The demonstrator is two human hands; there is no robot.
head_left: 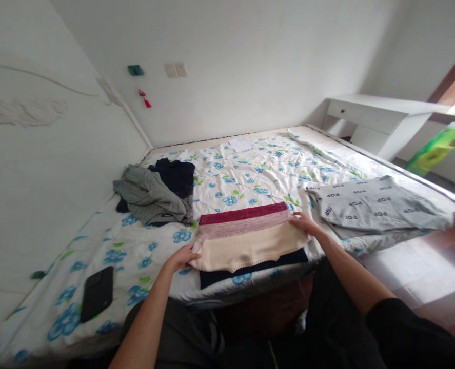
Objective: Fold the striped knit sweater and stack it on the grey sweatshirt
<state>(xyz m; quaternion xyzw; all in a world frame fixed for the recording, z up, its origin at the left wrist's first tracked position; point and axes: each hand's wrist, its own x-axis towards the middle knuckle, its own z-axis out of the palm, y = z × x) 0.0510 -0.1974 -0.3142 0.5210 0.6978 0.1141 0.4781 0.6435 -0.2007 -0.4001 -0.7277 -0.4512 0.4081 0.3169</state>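
"At the left end of the striped knit (pixel 246 246), what is the person's left hand (pixel 183 258) doing?"

"It has the edge pinched, thumb on top. The right hand (pixel 304 224) grasps the opposite end, a bit higher up, its fingertips on the cloth."

"And where does the knit lie?"

"On the floral sheet (pixel 227 187), folded into a wide strip. Maroon runs along its far edge, mottled pink comes next, and cream (with a ribbed border) is nearest the person. Dark navy cloth (pixel 212 279) shows from under its near side."

"What else is around the striped knit?"

"Left of it and a little farther back, a gray cable-knit garment (pixel 146 195) lies rumpled, partly over a dark garment (pixel 175 177). Nearer the person, also to its left, is a black phone (pixel 96 294)."

"And to its right?"

"A gray garment printed with POP (pixel 366 205), spread fairly flat."

"Anything beyond it?"

"Well behind the knit, a sheet of white paper (pixel 240 145) lies near the far edge of the bedding. Farther off to the right of the knit stands a white desk (pixel 377 115), and a red tassel (pixel 146 101) hangs on the wall, behind it and to the left."
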